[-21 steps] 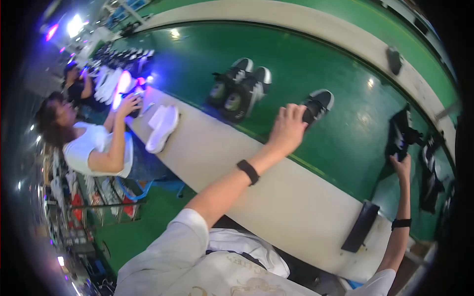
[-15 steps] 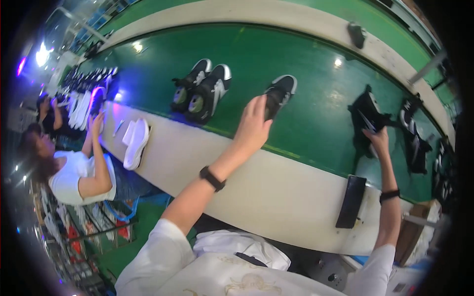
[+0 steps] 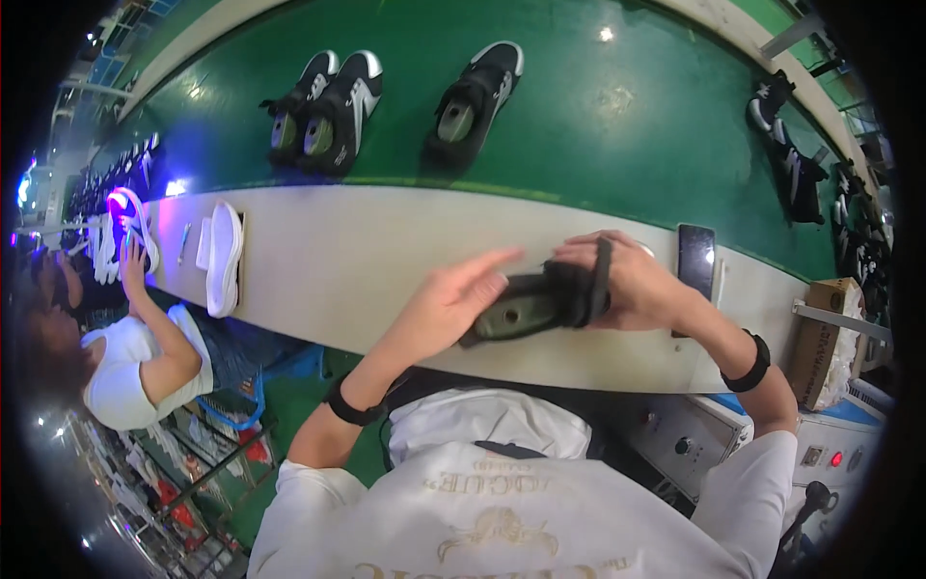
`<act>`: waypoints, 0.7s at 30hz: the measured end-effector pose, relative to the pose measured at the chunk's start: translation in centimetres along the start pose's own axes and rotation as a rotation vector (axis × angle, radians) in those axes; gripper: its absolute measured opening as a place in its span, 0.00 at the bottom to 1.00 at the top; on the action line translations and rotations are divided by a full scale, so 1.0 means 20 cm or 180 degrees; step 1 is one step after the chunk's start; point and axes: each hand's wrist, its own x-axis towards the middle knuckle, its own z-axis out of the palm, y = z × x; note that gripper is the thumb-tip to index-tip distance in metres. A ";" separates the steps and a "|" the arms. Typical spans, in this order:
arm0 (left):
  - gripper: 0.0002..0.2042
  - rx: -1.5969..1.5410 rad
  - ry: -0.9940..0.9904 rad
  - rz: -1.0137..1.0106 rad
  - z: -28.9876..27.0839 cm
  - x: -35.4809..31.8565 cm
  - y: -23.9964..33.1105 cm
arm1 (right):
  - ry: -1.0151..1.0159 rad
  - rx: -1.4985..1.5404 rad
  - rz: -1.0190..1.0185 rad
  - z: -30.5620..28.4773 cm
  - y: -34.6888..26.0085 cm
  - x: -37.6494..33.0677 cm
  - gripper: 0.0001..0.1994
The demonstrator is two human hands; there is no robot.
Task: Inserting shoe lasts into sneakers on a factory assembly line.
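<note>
A black shoe upper (image 3: 521, 314) with a green-grey inner piece showing at its opening is held over the pale bench in front of me. My right hand (image 3: 632, 282) is closed around its right end, by a dark strap. My left hand (image 3: 439, 304) is beside the opposite end, fingers stretched out and thumb apart; whether it touches the upper I cannot tell. Beyond, on the green surface, a black-and-white shoe (image 3: 487, 92) stands alone. To its left is a pair of similar shoes (image 3: 333, 111). Motion blurs the held upper slightly.
White soles (image 3: 224, 259) lie on the bench (image 3: 328, 261) at left, near a seated co-worker (image 3: 154, 367) handling a shoe under purple light. A flat dark slab (image 3: 696, 259) lies to the right. More uppers (image 3: 796, 174), a cardboard box (image 3: 825, 333) and control boxes (image 3: 690, 439) are further right.
My right hand has brought the upper from the green surface at right to the bench before me. My left hand has let go of the lone shoe and come to the upper. The view has shifted.
</note>
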 end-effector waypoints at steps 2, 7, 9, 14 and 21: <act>0.18 -0.0011 -0.0252 -0.0073 0.04 -0.02 -0.05 | -0.0096 -0.0134 -0.0238 0.08 -0.06 0.04 0.39; 0.18 0.0868 -0.0346 0.0639 0.06 -0.06 -0.11 | -0.0055 0.0963 -0.0255 0.04 -0.11 -0.04 0.32; 0.16 0.1253 -0.0238 0.0922 0.08 -0.04 -0.14 | -0.0115 0.1329 -0.0135 0.01 -0.12 -0.06 0.31; 0.10 0.2307 -0.0063 0.1042 0.01 0.10 -0.07 | 0.0088 0.1234 -0.0278 0.03 -0.18 -0.06 0.28; 0.04 0.1998 0.0123 0.1273 0.12 -0.24 0.24 | 0.0053 0.1056 -0.0141 0.01 -0.22 -0.07 0.33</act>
